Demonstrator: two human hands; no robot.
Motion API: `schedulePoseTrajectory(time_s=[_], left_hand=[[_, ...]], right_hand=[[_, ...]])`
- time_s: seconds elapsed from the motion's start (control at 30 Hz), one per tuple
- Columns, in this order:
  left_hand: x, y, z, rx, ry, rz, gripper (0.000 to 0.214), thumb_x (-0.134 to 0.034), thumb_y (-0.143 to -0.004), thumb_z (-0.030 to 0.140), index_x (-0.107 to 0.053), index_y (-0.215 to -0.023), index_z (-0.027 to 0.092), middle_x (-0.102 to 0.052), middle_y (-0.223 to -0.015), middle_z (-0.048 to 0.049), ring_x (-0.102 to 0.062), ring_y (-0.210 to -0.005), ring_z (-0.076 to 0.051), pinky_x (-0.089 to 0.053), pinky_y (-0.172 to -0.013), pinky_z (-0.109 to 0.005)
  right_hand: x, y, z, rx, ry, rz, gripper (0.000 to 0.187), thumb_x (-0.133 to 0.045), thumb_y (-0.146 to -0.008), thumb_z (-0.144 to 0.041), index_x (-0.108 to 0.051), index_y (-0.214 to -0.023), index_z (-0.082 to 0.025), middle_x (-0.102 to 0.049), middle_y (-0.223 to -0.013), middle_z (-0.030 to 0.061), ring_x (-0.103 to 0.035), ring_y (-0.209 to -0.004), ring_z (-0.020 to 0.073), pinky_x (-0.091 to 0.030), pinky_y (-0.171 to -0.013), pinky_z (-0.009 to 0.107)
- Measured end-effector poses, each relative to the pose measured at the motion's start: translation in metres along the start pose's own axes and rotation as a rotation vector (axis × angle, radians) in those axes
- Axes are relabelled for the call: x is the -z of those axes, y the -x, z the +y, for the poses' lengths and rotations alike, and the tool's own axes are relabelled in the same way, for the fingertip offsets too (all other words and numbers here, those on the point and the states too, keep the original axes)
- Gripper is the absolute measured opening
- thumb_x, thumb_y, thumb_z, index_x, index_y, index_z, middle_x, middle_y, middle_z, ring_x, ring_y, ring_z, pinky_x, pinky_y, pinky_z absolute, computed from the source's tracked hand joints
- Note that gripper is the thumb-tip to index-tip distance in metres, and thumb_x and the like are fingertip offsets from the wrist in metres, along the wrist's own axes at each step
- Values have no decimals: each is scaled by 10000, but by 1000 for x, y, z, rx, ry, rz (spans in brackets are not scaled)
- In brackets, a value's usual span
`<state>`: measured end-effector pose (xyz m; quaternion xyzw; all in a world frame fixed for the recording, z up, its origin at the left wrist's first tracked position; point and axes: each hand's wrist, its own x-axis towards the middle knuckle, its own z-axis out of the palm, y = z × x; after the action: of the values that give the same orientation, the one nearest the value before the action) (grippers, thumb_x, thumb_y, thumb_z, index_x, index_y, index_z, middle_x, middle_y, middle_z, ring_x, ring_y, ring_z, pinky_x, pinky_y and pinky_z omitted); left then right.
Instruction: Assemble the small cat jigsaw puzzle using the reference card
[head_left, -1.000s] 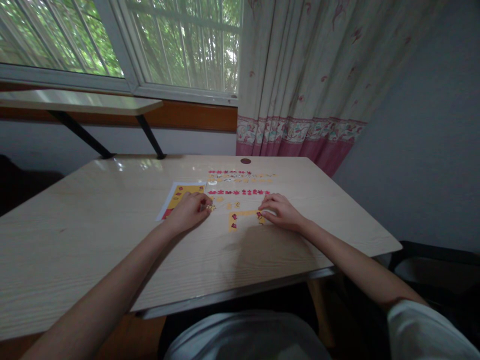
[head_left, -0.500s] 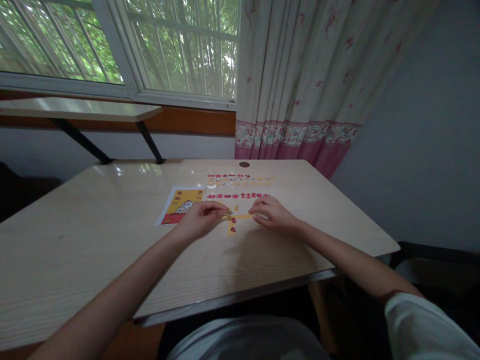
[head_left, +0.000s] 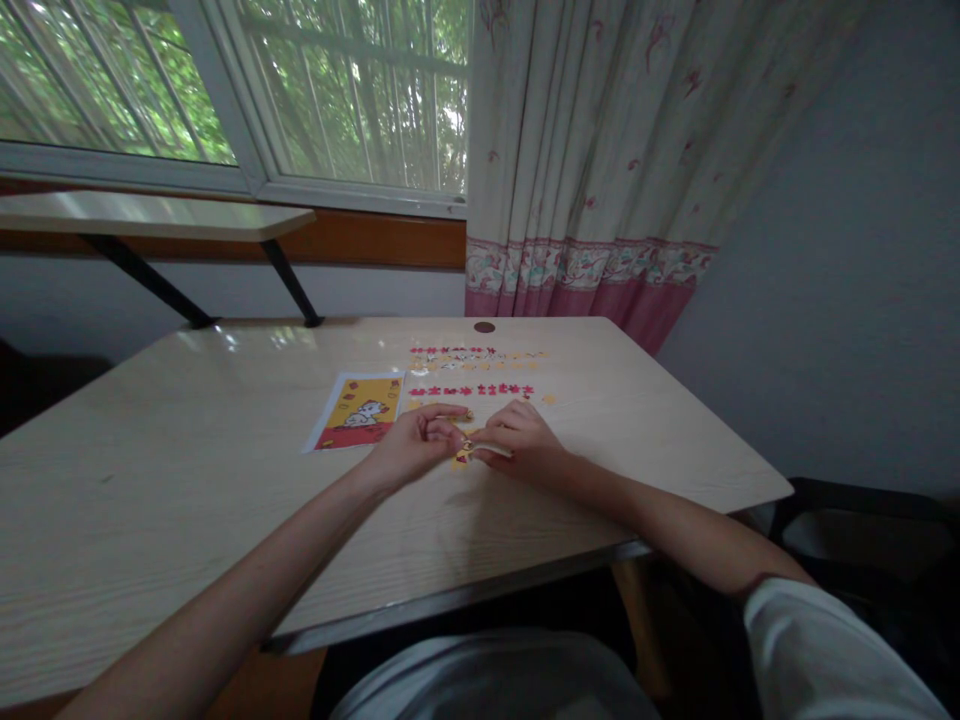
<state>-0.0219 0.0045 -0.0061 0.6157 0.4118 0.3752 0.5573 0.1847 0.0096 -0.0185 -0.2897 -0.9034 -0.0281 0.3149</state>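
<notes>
My left hand [head_left: 422, 443] is closed, its fingertips at a small yellow jigsaw puzzle piece [head_left: 466, 446]. From the other side, my right hand [head_left: 521, 443] meets the same piece with its thumb and index finger, so the fingertips of both hands nearly touch. Another yellow bit shows by the left index fingertip; whether it is held or lies behind, I cannot tell. Just below the fingers, a yellow and red piece [head_left: 460, 461] rests on the table, partly covered. Other joined pieces are hidden behind my hands.
A printed reference picture [head_left: 358, 412] of a white animal on yellow and red lies left of my hands. Beyond them, red puzzle pieces [head_left: 472, 391] and mixed pieces [head_left: 472, 360] lie in rows on the wooden table [head_left: 225, 480]. A raised shelf [head_left: 150, 215] stands at back left.
My right hand has moved left and its fingers now meet those of my left hand at a yellow piece. The view has shifted slightly.
</notes>
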Motion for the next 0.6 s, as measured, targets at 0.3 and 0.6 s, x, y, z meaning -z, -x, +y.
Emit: schedulePoseTrajectory(time_s=[0.3, 0.6], left_hand=[[22, -3, -11, -121, -183, 201, 322, -670, -699, 313, -643, -972, 145, -668, -808, -41, -595, -675, -132, -478, -606, -253], [49, 8, -5, -234, -725, 159, 229, -528, -824, 327, -676, -927, 185, -676, -896, -53, -581, -738, -168, -452, -638, -284]], right_hand=[[10, -3, 9, 81, 161, 360, 162, -603, -838, -357, -690, -886, -229, -623, -730, 18, -496, -719, 152, -352, -694, 300], [25, -4, 5, 41, 159, 508, 108, -633, -819, -339, -689, -847, -251, -634, -676, -9, -518, -664, 138, -373, -672, 295]])
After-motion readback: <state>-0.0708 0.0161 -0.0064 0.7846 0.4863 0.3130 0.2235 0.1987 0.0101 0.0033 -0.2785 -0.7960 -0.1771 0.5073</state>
